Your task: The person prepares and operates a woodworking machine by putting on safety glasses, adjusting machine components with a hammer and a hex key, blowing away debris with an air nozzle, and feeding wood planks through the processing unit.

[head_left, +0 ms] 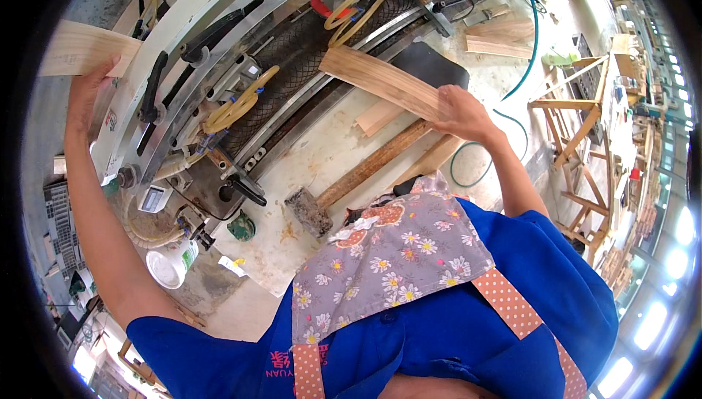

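Your right hand (464, 112) holds the four-o'clock end of the brown board (384, 81) toward one o'clock, your left hand (91, 92) a pale board (84, 49) at ten; both seem light, stiff, best pinched across the long edges.

A head-worn fisheye looks down on nearby hands (468, 115).
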`<state>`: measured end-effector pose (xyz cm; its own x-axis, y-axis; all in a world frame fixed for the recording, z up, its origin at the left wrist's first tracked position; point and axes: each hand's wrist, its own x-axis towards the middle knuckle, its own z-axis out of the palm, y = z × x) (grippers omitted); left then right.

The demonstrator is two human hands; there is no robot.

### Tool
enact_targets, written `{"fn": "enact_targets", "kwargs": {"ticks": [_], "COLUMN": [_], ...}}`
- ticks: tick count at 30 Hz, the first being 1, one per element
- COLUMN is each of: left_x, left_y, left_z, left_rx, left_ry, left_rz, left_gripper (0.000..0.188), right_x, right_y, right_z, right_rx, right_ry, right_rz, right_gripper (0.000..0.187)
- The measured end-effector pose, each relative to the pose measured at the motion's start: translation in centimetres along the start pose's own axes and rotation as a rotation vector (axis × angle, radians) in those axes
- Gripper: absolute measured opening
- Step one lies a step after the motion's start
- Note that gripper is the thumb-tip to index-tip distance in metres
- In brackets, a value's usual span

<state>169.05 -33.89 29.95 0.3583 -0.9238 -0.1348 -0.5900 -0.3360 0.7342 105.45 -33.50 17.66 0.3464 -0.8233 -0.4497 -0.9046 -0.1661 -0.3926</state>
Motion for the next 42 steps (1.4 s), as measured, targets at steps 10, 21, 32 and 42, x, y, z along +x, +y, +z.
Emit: {"fn": "enact_targets", "kwargs": {"ticks": [10,21,32,42], "left_x": [0.5,2.6,2.5,1.6], "left_y": [-1.2,-3.5,-4.3,-3.7], "left_z": [-0.4,-1.8,-2.0,-1.8], "left_rx": [-0.038,0.008,-0.070,-0.129], "left_ry": [0.039,0.006,0.044,0.015], "left_rz": [-0.028,-0.008,-0.058,-0.069], "left_gripper": [0.049,0.052,0.067,0.060], "right_x": [-3.2,-5.4,-2.9,-0.1], "right_y": [5.3,6.6,3.4,6.0], "right_z": [0.2,1.4,0.0,-0.8], "right_rx": [1.236,1.413,0.210,0.176], "right_ry": [-0.775,-0.772,-0.013,0.328], "right_rz": [-0.039,-0.032,-0.117,-0.049], "right_gripper": [0.081,0.079,0.061,0.046]}}
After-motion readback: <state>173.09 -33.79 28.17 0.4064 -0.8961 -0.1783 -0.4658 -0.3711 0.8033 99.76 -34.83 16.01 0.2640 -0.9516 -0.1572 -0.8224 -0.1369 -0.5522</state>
